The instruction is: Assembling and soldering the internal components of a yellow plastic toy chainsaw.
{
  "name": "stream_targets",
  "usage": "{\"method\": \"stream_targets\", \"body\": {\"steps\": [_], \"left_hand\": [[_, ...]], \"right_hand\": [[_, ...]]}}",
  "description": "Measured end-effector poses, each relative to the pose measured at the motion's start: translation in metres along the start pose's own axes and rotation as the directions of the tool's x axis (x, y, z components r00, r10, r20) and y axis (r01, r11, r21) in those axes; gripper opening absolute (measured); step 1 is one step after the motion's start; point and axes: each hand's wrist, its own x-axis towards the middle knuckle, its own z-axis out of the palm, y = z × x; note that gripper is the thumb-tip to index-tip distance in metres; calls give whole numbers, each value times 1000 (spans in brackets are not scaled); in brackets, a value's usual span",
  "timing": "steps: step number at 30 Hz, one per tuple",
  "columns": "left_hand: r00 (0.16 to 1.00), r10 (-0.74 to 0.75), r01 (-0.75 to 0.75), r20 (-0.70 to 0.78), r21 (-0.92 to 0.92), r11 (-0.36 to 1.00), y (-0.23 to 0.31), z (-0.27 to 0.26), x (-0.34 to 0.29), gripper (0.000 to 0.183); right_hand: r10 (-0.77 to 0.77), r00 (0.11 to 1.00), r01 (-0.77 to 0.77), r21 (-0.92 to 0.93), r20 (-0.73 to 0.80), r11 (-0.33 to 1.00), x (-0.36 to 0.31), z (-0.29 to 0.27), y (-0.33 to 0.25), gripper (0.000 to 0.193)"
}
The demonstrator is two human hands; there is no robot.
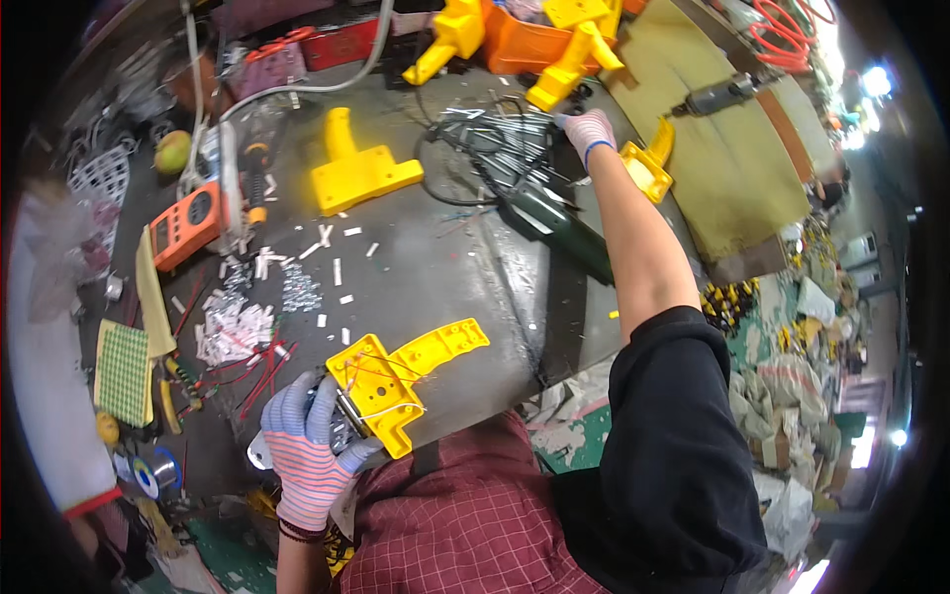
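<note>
My left hand (302, 445), in a striped knitted glove, grips a yellow plastic housing half (374, 381) at the table's near edge. Its hollow side faces up, with thin red wires and a white wire across it. A metal part under my fingers is mostly hidden. My right arm stretches far forward. The gloved right hand (590, 136) is at the right end of a pile of long shiny metal rods or screws (520, 139); its fingers are too small and blurred to read. Beside it lies a smaller yellow housing piece (650, 163).
A dark green cylindrical tool (559, 233) with a black cord lies mid-table. Another yellow housing (361, 173) stands behind. At left are an orange meter (188, 226), white sleeve pieces (236, 332), small screws and a solder spool (156, 473). An orange bin (524, 45) holds yellow housings.
</note>
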Motion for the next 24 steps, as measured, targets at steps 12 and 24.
{"method": "stream_targets", "body": {"steps": [12, 24], "left_hand": [[944, 329, -154, 29, -842, 517, 54, -66, 29, 35], [991, 47, 132, 124, -943, -304, 96, -36, 16, 61]], "right_hand": [[-98, 984, -169, 955, 149, -244, -51, -128, -20, 16], [-594, 803, -180, 971, 52, -158, -297, -133, -2, 27]]}}
